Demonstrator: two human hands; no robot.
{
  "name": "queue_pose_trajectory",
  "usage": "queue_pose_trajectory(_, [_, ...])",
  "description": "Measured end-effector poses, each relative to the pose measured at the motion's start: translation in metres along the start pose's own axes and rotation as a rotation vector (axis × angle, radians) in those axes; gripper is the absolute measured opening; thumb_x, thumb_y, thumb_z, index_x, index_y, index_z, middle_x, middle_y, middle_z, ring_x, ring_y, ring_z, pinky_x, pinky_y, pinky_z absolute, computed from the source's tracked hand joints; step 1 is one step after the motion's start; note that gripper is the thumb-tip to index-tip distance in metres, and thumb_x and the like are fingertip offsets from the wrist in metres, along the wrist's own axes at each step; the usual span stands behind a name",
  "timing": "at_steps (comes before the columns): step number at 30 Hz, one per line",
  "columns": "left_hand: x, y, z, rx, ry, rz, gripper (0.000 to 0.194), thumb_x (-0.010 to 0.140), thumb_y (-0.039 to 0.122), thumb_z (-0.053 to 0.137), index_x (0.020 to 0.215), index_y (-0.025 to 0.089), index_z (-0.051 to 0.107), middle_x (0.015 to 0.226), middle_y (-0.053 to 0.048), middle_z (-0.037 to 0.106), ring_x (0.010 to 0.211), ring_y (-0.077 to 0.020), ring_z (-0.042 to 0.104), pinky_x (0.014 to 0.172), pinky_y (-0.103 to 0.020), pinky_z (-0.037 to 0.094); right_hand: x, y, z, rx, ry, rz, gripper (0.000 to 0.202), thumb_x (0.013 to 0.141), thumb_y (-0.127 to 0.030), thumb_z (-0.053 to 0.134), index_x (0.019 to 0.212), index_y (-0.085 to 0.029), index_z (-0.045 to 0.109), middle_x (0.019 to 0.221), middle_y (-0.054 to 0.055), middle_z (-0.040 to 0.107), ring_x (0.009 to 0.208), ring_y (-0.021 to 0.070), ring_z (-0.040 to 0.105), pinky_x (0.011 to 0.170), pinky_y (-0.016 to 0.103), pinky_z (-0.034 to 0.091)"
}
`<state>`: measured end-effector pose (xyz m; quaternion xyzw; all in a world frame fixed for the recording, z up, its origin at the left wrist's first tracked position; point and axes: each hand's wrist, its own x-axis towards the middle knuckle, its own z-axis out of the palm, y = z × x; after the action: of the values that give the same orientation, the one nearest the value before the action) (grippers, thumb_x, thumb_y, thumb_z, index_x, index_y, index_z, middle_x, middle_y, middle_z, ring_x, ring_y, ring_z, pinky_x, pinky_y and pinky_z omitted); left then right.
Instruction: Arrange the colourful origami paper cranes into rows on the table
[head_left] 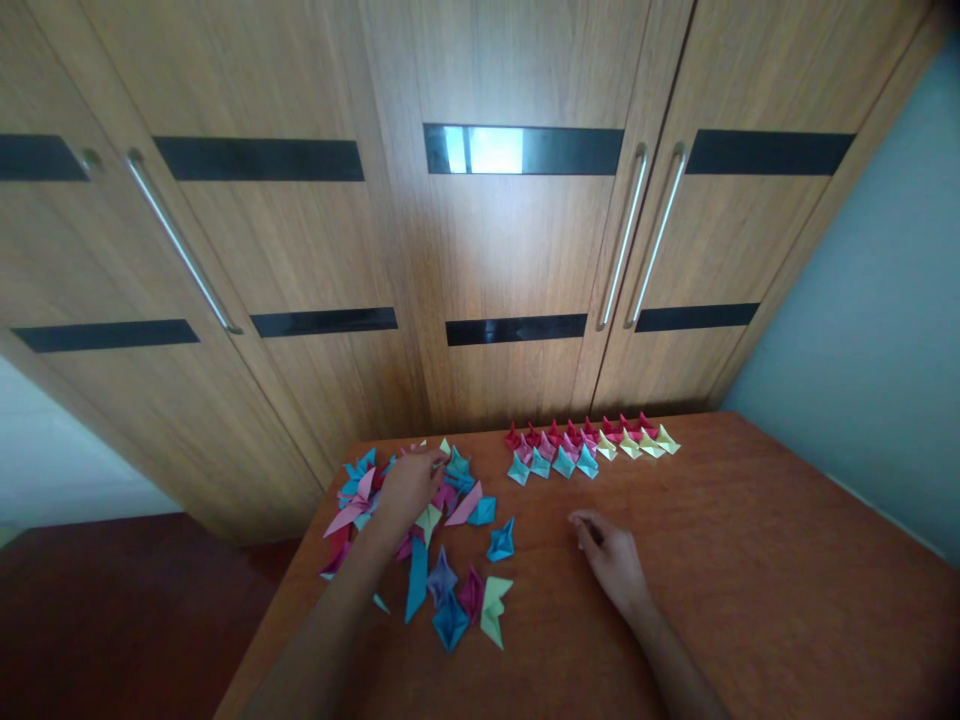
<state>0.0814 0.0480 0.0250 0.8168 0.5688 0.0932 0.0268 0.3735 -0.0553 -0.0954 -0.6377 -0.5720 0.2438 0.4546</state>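
My left hand [411, 487] reaches over a loose pile of folded paper pieces at the table's left. Its fingers are drawn together by a pale yellow folded piece [445, 447]; what they pinch, if anything, is hidden. Around it lie a pink piece [354, 508], a blue piece [460, 465] and a pale green piece [429, 522]. My right hand [613, 562] rests on the wooden table [720, 600], fingers curled in, nothing visible in them. Beyond it stand neat rows of folded pieces: red [609, 430], pink [546, 445], yellow [631, 445] and light blue [564, 462].
Nearer me are a purple piece [442, 577], a blue piece [451, 624], a magenta piece [471, 594] and a light green piece [493, 610]. A wooden wardrobe [495, 380] with metal handles stands behind the table. A pale wall [862, 350] rises at the right.
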Motion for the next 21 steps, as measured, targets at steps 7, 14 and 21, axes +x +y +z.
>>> queue_pose_trajectory(7, [0.031, 0.001, 0.017, 0.11, -0.058, -0.151, 0.029, 0.088, 0.029, 0.043, 0.092, 0.017, 0.069, 0.096, -0.014, 0.069, 0.095, -0.0261, 0.064, 0.082, -0.035, 0.046, 0.002, 0.004, -0.001, -0.037, 0.039, -0.002, 0.041, 0.083, -0.052, 0.043, 0.088, -0.019, 0.068, 0.062, 0.002, 0.064, 0.058, 0.0176, 0.06, 0.057, 0.025, 0.047])
queue_pose_trajectory(14, [0.055, 0.018, 0.029, 0.161, -0.142, -0.257, 0.028, 0.087, 0.031, 0.052, 0.098, 0.009, 0.066, 0.101, -0.019, 0.065, 0.099, -0.0311, 0.061, 0.082, -0.044, 0.048, 0.002, 0.004, -0.001, -0.032, 0.04, -0.024, 0.039, 0.085, -0.049, 0.042, 0.086, -0.019, 0.066, 0.062, 0.001, 0.062, 0.058, 0.0169, 0.059, 0.058, 0.024, 0.047])
queue_pose_trajectory(21, [0.063, 0.025, 0.033, 0.137, -0.185, -0.304, 0.033, 0.089, 0.031, 0.055, 0.117, 0.014, 0.053, 0.116, -0.009, 0.056, 0.098, -0.021, 0.059, 0.081, -0.041, 0.051, 0.001, 0.001, -0.003, -0.031, 0.04, -0.014, 0.039, 0.085, -0.049, 0.042, 0.088, -0.019, 0.067, 0.063, 0.001, 0.064, 0.059, 0.0175, 0.06, 0.059, 0.025, 0.047])
